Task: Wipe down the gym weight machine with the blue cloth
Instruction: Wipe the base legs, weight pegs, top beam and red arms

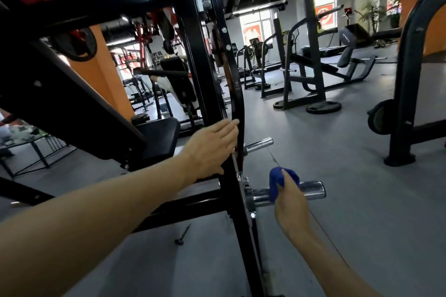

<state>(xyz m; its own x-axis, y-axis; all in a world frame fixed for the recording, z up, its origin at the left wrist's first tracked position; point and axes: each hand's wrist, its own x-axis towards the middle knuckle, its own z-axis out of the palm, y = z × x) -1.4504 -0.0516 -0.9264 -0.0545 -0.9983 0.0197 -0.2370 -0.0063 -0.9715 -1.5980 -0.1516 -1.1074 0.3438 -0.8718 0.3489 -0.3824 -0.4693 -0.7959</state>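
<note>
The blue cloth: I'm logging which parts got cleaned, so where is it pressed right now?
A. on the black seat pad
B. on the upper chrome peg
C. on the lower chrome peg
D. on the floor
C: the right hand holds the blue cloth wrapped over the lower chrome peg, while the upper chrome peg is bare and the left hand rests on the black frame.

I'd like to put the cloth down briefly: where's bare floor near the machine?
Bare grey floor lies right of the lower chrome peg. Left of the black upright, a small dark tool lies; beyond, frame bars crowd.
</note>
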